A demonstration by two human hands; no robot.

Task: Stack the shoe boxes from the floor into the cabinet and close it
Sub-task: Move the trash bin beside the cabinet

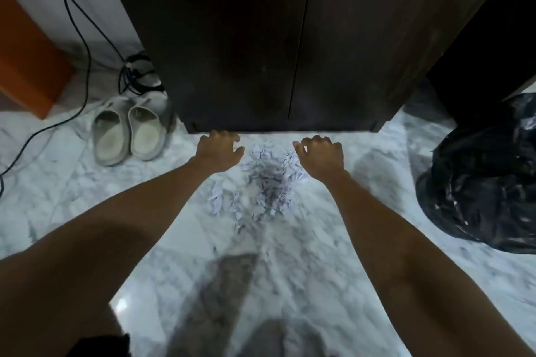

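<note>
The cabinet point(290, 38) stands with doors closed; no shoe boxes lie on the floor point(319, 269) before it. Both hands, left point(219, 151) and right point(320, 155), hover empty, fingers loosely curled, near its base. Task looks finished.

I see the dark cabinet point(261, 38) with both doors closed. My left grip point(219, 151) and right grip point(320, 155) reach toward its base, fingers loosely curled, holding nothing. Between them, crumpled paper scraps point(266, 180) lie on the marble floor point(319, 269). Pale slippers point(129, 133) stand at left, a black bag point(487, 191) at right.
</note>
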